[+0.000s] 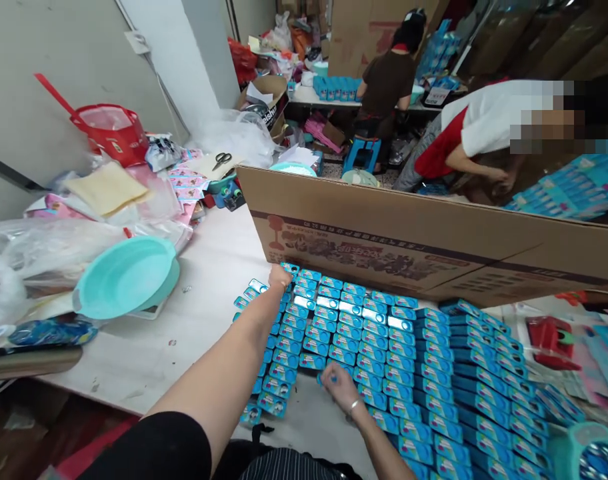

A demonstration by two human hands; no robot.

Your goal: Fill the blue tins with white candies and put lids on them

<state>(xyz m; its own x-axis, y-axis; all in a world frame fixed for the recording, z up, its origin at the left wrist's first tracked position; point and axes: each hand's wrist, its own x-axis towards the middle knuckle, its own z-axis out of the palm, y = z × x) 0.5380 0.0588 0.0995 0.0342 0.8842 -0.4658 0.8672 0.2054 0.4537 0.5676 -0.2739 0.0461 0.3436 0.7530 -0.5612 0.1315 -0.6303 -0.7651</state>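
Note:
Rows of small blue printed boxes (347,319) stand close together on the white table in front of me. My left arm stretches to the far end of the rows, where my left hand (281,275) is curled against a box near the cardboard; its fingertips are hard to make out. Closer in, my right hand (339,385), with a bracelet at the wrist, has its fingers bent together above a gap between the columns. A bit of blue shows at those fingers, but what they hold is too small and blurred to name.
A large cardboard sheet (364,230) stands behind the rows. Turquoise basins (127,277) sit at left, near plastic bags, a red bag (109,133) and scissors (222,160). A red device (551,341) is at right. Two people (389,80) work beyond the cardboard.

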